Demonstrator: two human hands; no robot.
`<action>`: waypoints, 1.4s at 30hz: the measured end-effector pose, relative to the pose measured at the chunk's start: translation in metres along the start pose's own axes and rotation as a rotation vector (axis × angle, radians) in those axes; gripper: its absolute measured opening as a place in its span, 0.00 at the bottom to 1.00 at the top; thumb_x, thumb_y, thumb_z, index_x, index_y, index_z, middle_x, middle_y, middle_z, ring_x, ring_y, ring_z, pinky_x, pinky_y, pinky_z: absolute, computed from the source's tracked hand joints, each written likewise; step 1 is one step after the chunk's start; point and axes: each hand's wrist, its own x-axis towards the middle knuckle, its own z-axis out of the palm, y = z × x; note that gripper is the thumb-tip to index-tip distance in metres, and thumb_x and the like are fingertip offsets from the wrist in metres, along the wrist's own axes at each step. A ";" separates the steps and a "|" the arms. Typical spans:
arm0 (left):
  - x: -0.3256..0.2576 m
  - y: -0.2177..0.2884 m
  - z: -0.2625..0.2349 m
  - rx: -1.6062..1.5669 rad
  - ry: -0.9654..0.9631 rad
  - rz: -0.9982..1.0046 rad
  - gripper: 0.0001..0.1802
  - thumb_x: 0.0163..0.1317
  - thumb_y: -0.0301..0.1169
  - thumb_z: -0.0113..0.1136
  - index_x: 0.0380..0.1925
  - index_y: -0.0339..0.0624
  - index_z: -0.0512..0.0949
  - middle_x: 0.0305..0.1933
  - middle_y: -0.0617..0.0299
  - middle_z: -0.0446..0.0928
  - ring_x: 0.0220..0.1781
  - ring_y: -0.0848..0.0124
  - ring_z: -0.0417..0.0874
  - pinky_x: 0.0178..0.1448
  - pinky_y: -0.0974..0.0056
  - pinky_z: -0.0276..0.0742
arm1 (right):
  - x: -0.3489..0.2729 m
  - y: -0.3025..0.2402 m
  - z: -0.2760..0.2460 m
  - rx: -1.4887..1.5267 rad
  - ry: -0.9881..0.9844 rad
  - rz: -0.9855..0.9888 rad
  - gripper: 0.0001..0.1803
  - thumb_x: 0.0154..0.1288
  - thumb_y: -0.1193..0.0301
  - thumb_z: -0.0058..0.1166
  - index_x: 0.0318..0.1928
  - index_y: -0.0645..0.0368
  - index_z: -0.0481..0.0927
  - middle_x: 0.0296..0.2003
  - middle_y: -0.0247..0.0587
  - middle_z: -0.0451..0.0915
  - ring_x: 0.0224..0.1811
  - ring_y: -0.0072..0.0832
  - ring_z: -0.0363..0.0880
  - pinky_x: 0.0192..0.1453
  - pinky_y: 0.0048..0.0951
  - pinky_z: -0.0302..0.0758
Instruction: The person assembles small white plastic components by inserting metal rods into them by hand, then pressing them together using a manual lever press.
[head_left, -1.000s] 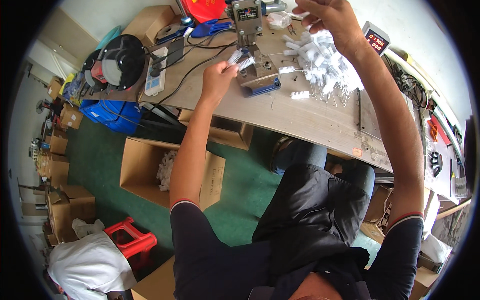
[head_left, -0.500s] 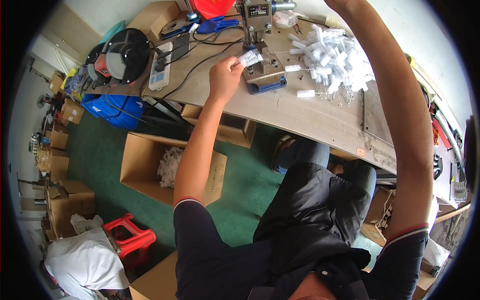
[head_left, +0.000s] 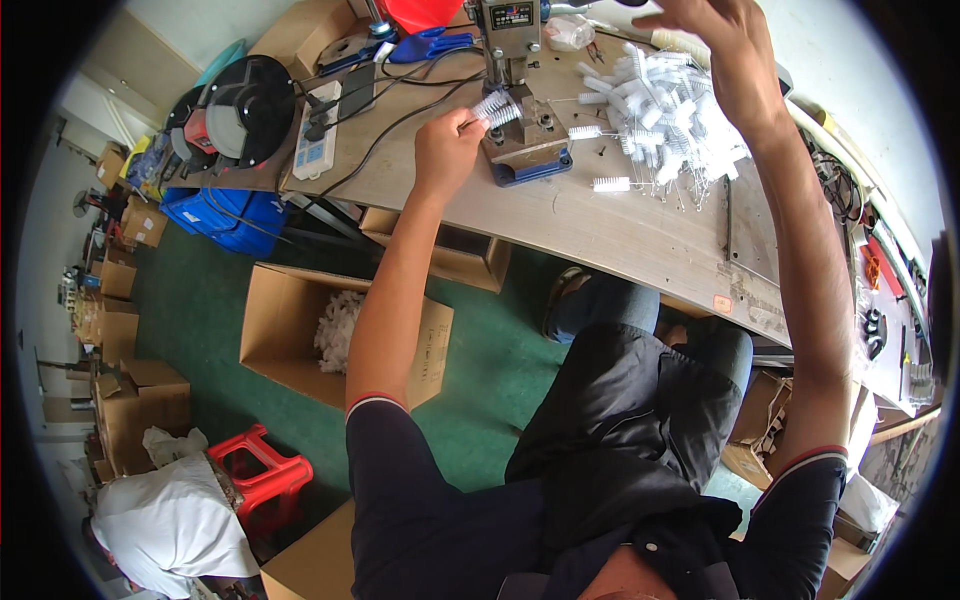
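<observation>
A long, pale wooden workbench (head_left: pixel 640 225) stands over green floor (head_left: pixel 190 320), with brown cardboard boxes (head_left: pixel 290 330) and a red plastic stool (head_left: pixel 262 480).

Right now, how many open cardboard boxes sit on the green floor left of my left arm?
1: the open cardboard box holding white brushes, beside the left arm. Closed boxes are stacked farther left.

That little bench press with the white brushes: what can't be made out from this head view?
- Press: its top is cut off by the picture's upper edge.
- Small white brush: the left hand holds it at the press; its wire stem is hidden by the fingers.
- Right hand: raised over the brush pile; whether it grips anything cannot be told.
- Cardboard box: the white contents are too small to identify.
</observation>
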 end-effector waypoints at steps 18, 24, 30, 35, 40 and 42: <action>0.000 0.007 -0.005 0.114 -0.019 -0.022 0.12 0.65 0.35 0.67 0.34 0.35 0.84 0.26 0.49 0.80 0.27 0.56 0.79 0.36 0.57 0.73 | -0.085 0.092 0.041 -0.213 -0.174 -0.295 0.15 0.58 0.85 0.48 0.43 0.63 0.84 0.50 0.43 0.83 0.44 0.46 0.86 0.50 0.41 0.83; 0.001 0.011 -0.005 0.113 -0.016 -0.042 0.11 0.65 0.34 0.67 0.34 0.36 0.84 0.26 0.50 0.80 0.26 0.59 0.78 0.36 0.58 0.72 | -0.089 0.105 0.045 -0.139 -0.114 -0.333 0.12 0.55 0.86 0.49 0.38 0.65 0.81 0.48 0.44 0.82 0.43 0.46 0.86 0.50 0.40 0.84; 0.002 0.013 -0.005 0.133 -0.009 -0.045 0.10 0.64 0.33 0.67 0.36 0.36 0.84 0.26 0.53 0.79 0.26 0.62 0.76 0.36 0.59 0.73 | -0.093 0.118 0.048 -0.130 -0.114 -0.347 0.09 0.53 0.85 0.51 0.35 0.64 0.79 0.46 0.43 0.81 0.43 0.45 0.84 0.49 0.39 0.83; 0.000 0.016 -0.003 0.074 0.010 -0.068 0.10 0.67 0.31 0.66 0.37 0.33 0.84 0.22 0.65 0.72 0.26 0.77 0.67 0.33 0.66 0.67 | -0.095 0.136 0.057 -0.146 -0.084 -0.401 0.09 0.52 0.84 0.52 0.34 0.62 0.80 0.46 0.39 0.80 0.42 0.44 0.82 0.47 0.40 0.81; 0.001 0.019 -0.005 0.089 0.007 -0.097 0.11 0.67 0.32 0.67 0.40 0.34 0.85 0.23 0.66 0.74 0.27 0.78 0.68 0.33 0.67 0.68 | -0.097 0.145 0.061 -0.211 -0.114 -0.416 0.10 0.53 0.87 0.49 0.34 0.63 0.79 0.46 0.44 0.78 0.45 0.46 0.79 0.52 0.39 0.78; 0.002 0.018 -0.004 0.132 0.008 -0.114 0.10 0.64 0.32 0.68 0.40 0.36 0.86 0.28 0.51 0.83 0.27 0.62 0.80 0.37 0.60 0.75 | -0.099 0.142 0.058 -0.231 -0.128 -0.406 0.10 0.53 0.87 0.49 0.34 0.63 0.78 0.46 0.44 0.78 0.45 0.45 0.80 0.52 0.40 0.78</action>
